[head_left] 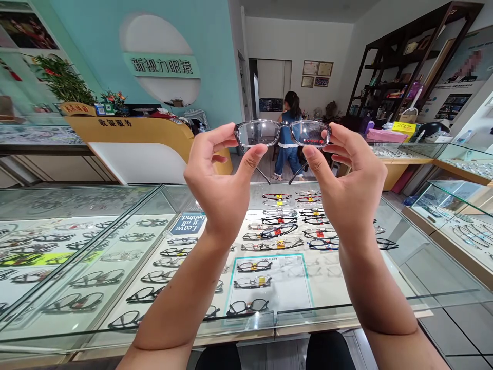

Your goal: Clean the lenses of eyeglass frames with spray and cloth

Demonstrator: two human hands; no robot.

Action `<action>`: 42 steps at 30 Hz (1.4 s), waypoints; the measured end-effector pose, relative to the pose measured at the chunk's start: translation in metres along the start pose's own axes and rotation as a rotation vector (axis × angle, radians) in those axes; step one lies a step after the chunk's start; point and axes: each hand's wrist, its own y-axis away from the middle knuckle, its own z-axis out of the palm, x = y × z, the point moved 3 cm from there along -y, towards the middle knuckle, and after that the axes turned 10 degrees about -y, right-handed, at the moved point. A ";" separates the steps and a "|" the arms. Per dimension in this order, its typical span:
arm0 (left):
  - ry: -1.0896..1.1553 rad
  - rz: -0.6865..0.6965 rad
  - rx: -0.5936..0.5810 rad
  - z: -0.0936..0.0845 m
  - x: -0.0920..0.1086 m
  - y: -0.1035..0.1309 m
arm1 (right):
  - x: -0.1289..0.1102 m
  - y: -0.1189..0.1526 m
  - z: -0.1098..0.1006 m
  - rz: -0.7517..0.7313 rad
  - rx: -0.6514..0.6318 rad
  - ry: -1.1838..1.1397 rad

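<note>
Both my hands hold up a pair of eyeglasses (285,125) with a dark frame and clear lenses, raised above the glass display case (274,318). My left hand (219,180) pinches the left end of the frame between thumb and fingers. At the other end my right hand (348,177) grips the frame the same way. Red lettering shows on the right lens. The two temples are unfolded and point away and downward. Below my hands, rows of eyeglasses (254,266) lie inside the case, several with yellow or red tags; my forearms hide some of them.
A blue printed card (187,224) lies in the case. Beyond it stands a yellow and white counter (131,139) with plants. A person (288,136) in blue is farther back, facing away. More glass cases (458,210) and a dark shelf (400,67) are at right.
</note>
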 end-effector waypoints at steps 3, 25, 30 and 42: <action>-0.006 0.004 0.024 -0.001 0.002 -0.001 | 0.000 0.000 0.000 0.010 0.004 -0.010; -0.110 0.046 0.030 0.000 0.004 0.004 | 0.012 -0.001 0.005 0.056 -0.123 -0.046; -0.034 0.011 0.018 0.000 0.000 0.006 | 0.013 -0.001 0.005 0.041 -0.127 -0.040; -0.035 -0.017 0.012 0.001 0.001 0.005 | 0.014 -0.002 0.005 0.020 -0.130 -0.053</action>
